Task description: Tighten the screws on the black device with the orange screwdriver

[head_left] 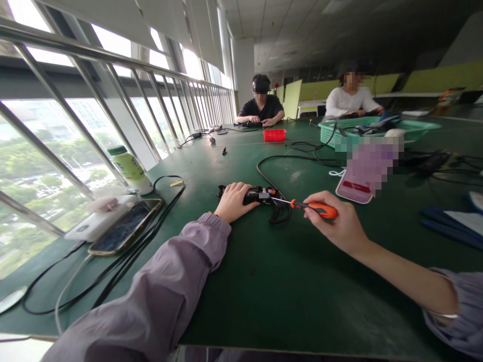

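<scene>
My left hand (pixel 234 202) is closed over a black elongated device (pixel 262 195) lying on the green table, its fingers wrapped round the left part. An orange-red piece and some thin wires show at the device's right end, where a black cable joins it. In my right hand (pixel 341 223) is an orange-and-black screwdriver (pixel 319 208), gripped by the handle and pointing left. Its metal shaft reaches the device's right end; whether the tip touches a screw is too small to tell.
A pink-cased phone (pixel 356 186) and a teal basket (pixel 328 133) of parts stand right. A red tray (pixel 274 135) sits farther back. On the left are a phone (pixel 126 226), a white power bank (pixel 100 218), a green-capped bottle (pixel 130 168) and cables. Two people sit across.
</scene>
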The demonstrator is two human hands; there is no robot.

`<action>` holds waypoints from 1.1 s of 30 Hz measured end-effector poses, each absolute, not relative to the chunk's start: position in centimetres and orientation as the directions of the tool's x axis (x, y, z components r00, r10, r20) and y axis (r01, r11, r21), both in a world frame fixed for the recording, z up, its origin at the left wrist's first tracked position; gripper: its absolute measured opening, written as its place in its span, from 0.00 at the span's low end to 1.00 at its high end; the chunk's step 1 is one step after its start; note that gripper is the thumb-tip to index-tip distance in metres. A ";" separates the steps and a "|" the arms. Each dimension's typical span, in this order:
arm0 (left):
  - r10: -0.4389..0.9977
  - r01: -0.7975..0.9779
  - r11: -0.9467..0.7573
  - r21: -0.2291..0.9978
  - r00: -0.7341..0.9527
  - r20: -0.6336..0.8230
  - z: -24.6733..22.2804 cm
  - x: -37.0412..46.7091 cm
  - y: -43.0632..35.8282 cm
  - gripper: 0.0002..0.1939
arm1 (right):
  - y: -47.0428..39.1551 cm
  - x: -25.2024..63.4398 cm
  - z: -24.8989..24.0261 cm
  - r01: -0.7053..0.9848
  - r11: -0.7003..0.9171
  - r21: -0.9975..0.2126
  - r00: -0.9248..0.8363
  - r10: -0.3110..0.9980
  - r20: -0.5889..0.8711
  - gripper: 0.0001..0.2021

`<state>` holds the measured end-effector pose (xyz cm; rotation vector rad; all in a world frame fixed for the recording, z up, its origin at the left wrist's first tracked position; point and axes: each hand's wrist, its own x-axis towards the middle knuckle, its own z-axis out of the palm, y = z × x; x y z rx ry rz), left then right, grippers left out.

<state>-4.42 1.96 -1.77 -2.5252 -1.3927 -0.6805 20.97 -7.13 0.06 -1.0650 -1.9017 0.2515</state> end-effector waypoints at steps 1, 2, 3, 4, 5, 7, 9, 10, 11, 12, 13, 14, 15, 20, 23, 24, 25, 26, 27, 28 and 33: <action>0.754 0.836 -0.545 0.063 0.457 0.471 -1.8 -4.4 1.9 0.23 | -7.1 21.0 0.1 0.576 0.602 -0.554 -0.208 0.763 0.613 0.03; 0.755 0.836 -0.545 0.063 0.457 0.470 -1.8 -4.5 1.9 0.23 | -7.1 21.1 0.0 0.578 0.598 -0.555 -0.207 0.766 0.609 0.03; 0.756 0.835 -0.546 0.066 0.458 0.468 -1.8 -4.5 1.9 0.23 | -7.0 21.1 0.0 0.580 0.596 -0.556 -0.209 0.768 0.606 0.03; 0.758 0.835 -0.546 0.069 0.457 0.465 -1.8 -4.5 1.9 0.23 | -7.0 21.1 0.0 0.581 0.595 -0.556 -0.211 0.769 0.603 0.03; 0.759 0.833 -0.548 0.072 0.459 0.462 -1.8 -4.5 1.9 0.23 | -7.0 21.1 -0.1 0.579 0.598 -0.554 -0.217 0.769 0.602 0.03; 0.758 0.831 -0.552 0.074 0.463 0.459 -1.8 -4.5 1.9 0.24 | -6.9 21.0 -0.1 0.577 0.606 -0.548 -0.230 0.764 0.603 0.04; 0.758 0.830 -0.553 0.072 0.465 0.457 -1.8 -4.5 1.9 0.24 | -6.9 20.9 -0.1 0.578 0.611 -0.541 -0.239 0.760 0.604 0.04; 0.759 0.830 -0.552 0.072 0.465 0.455 -1.8 -4.5 1.9 0.24 | -6.9 20.9 0.0 0.579 0.611 -0.540 -0.241 0.760 0.603 0.04; 0.760 0.831 -0.552 0.071 0.466 0.453 -1.8 -4.5 1.9 0.24 | -6.8 20.9 0.0 0.581 0.609 -0.540 -0.240 0.762 0.602 0.04; 0.761 0.832 -0.551 0.070 0.466 0.451 -1.8 -4.5 1.9 0.25 | -6.8 20.9 0.0 0.582 0.607 -0.540 -0.236 0.762 0.602 0.04; 0.762 0.832 -0.551 0.068 0.468 0.449 -1.8 -4.5 1.9 0.25 | -6.8 21.0 -0.1 0.584 0.606 -0.540 -0.234 0.763 0.603 0.04; 0.762 0.832 -0.551 0.066 0.469 0.447 -1.8 -4.5 1.9 0.25 | -6.8 21.0 -0.1 0.583 0.610 -0.537 -0.233 0.758 0.609 0.03; 0.763 0.832 -0.551 0.065 0.470 0.445 -1.8 -4.5 1.9 0.25 | -6.8 21.1 -0.2 0.578 0.620 -0.531 -0.232 0.748 0.622 0.03; 0.769 0.835 -0.547 0.066 0.470 0.434 -1.7 -4.5 1.8 0.25 | -6.8 21.3 -0.6 0.539 0.686 -0.489 -0.207 0.671 0.712 0.02; 0.769 0.835 -0.546 0.064 0.470 0.432 -1.7 -4.4 1.8 0.25 | -6.7 21.3 -0.6 0.553 0.684 -0.477 -0.228 0.674 0.703 0.02; 0.770 0.836 -0.545 0.063 0.470 0.431 -1.7 -4.4 1.8 0.25 | -6.6 21.3 -0.6 0.556 0.681 -0.477 -0.234 0.679 0.696 0.03; 0.771 0.837 -0.544 0.062 0.469 0.430 -1.7 -4.4 1.8 0.25 | -6.6 21.2 -0.5 0.558 0.680 -0.477 -0.241 0.682 0.690 0.03; 0.772 0.837 -0.543 0.060 0.470 0.429 -1.7 -4.4 1.8 0.25 | -6.6 21.2 -0.5 0.559 0.679 -0.476 -0.249 0.685 0.685 0.03; 0.772 0.838 -0.542 0.058 0.470 0.428 -1.7 -4.4 1.8 0.25 | -6.5 21.2 -0.4 0.560 0.679 -0.475 -0.255 0.687 0.680 0.03; 0.772 0.839 -0.541 0.056 0.469 0.429 -1.7 -4.4 1.8 0.25 | -6.5 21.2 -0.4 0.562 0.678 -0.474 -0.261 0.689 0.676 0.03; 0.773 0.838 -0.543 0.059 0.471 0.426 -1.6 -4.4 1.7 0.26 | -6.5 21.2 -0.4 0.567 0.667 -0.484 -0.270 0.705 0.655 0.04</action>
